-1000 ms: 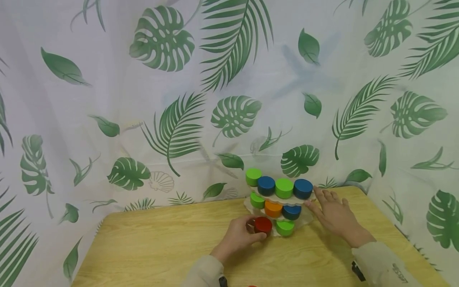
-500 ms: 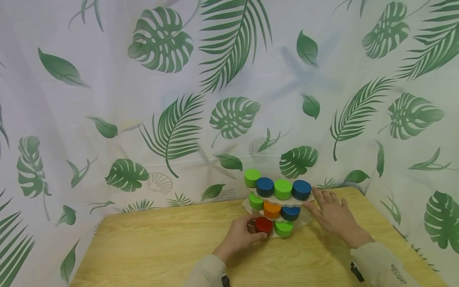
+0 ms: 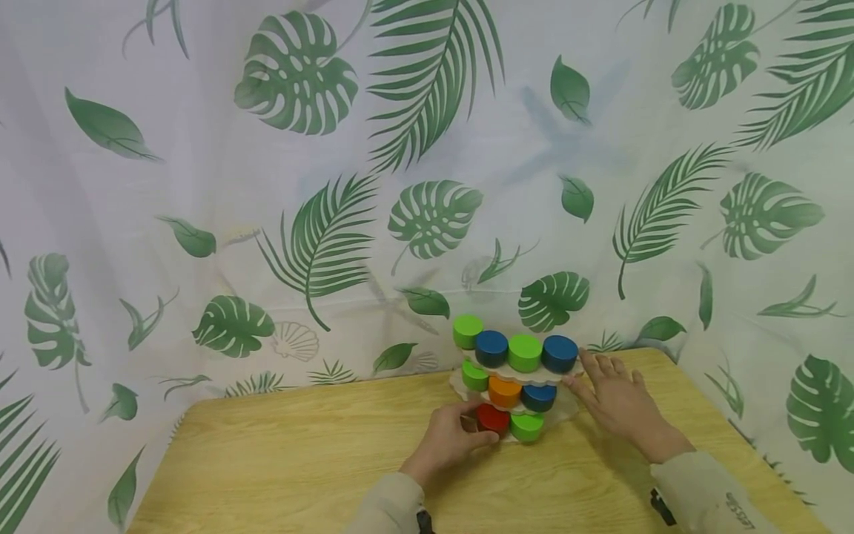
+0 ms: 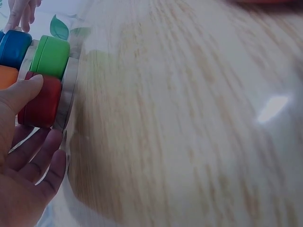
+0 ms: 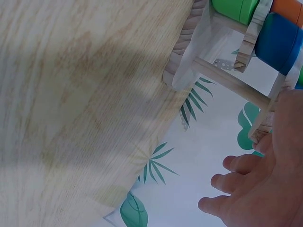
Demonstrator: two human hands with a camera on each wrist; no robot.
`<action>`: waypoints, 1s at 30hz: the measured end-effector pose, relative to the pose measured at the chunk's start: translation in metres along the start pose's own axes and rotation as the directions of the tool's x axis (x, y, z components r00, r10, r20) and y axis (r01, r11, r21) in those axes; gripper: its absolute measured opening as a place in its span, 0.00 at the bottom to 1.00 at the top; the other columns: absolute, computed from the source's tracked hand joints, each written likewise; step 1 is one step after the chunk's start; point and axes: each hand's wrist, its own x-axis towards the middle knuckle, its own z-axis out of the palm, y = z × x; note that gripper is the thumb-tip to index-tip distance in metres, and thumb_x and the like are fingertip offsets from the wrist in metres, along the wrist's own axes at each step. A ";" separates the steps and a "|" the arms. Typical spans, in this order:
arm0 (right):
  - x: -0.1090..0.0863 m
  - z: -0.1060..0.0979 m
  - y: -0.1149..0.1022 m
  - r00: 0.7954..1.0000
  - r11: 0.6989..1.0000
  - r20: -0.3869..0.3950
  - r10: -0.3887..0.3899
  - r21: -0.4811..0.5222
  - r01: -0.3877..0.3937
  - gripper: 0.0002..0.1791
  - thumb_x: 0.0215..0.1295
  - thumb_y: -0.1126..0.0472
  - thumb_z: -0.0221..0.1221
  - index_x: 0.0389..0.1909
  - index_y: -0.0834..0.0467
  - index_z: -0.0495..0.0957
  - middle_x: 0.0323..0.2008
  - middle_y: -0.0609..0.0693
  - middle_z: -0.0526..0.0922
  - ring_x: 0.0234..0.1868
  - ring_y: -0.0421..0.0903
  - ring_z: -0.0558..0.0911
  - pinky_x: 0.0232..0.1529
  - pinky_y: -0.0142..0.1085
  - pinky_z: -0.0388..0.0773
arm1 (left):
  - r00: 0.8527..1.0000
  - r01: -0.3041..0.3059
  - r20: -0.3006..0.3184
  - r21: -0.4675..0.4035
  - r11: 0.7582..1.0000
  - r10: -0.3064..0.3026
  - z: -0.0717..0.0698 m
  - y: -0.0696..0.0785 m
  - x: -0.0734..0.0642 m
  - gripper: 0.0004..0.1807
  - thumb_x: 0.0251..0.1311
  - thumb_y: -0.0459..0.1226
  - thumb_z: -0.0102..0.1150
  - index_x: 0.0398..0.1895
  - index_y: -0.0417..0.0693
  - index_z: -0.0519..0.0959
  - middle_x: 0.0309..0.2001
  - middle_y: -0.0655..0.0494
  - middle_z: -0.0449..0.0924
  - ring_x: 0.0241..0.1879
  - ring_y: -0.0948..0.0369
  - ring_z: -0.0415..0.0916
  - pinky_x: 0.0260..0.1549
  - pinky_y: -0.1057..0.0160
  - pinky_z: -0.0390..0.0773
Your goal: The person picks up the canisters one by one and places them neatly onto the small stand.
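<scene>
A wooden tiered stand [image 3: 563,410] with scalloped shelves stands at the back right of the table. Green, blue and orange round blocks fill its shelves. On the lowest shelf, my left hand [image 3: 445,437] pinches a red round block [image 3: 492,420], thumb in front and fingers behind. This block sits right beside a green block [image 4: 51,56] in the left wrist view. My right hand [image 3: 617,397] holds the right end of the top shelf between thumb and index finger; its other fingers stay extended. In the right wrist view, a wooden dowel [image 5: 232,82] joins the shelves.
The wood-grain table [image 3: 300,452] extends left and forward of the stand. A leaf-print curtain [image 3: 373,222] hangs close behind the stand and along the sides. Part of a red thing [image 4: 267,1] shows at the top edge of the left wrist view.
The red block has shifted slightly right with my left hand, closing the gap to the green block on the lowest shelf. My right hand stays at the top shelf.
</scene>
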 end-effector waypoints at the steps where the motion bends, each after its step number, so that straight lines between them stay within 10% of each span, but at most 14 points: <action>1: 0.000 0.000 0.000 1.000 1.000 0.001 0.000 0.001 0.000 0.44 0.84 0.36 0.42 0.81 0.68 0.56 0.73 0.79 0.65 0.74 0.82 0.60 0.66 0.82 0.55 | 1.000 -0.003 -0.004 0.006 1.000 0.003 0.000 0.000 0.000 0.33 0.59 0.41 0.79 0.67 0.41 0.80 0.51 0.51 0.87 0.43 0.58 0.82 0.38 0.71 0.80; 30: 0.000 0.003 0.002 1.000 1.000 -0.007 0.003 0.013 -0.003 0.44 0.84 0.36 0.42 0.81 0.67 0.55 0.73 0.78 0.65 0.74 0.82 0.61 0.66 0.81 0.56 | 0.997 -0.059 -0.035 0.089 0.994 0.062 0.008 0.005 0.006 0.19 0.58 0.43 0.79 0.50 0.46 0.87 0.35 0.57 0.82 0.35 0.67 0.73 0.34 0.72 0.75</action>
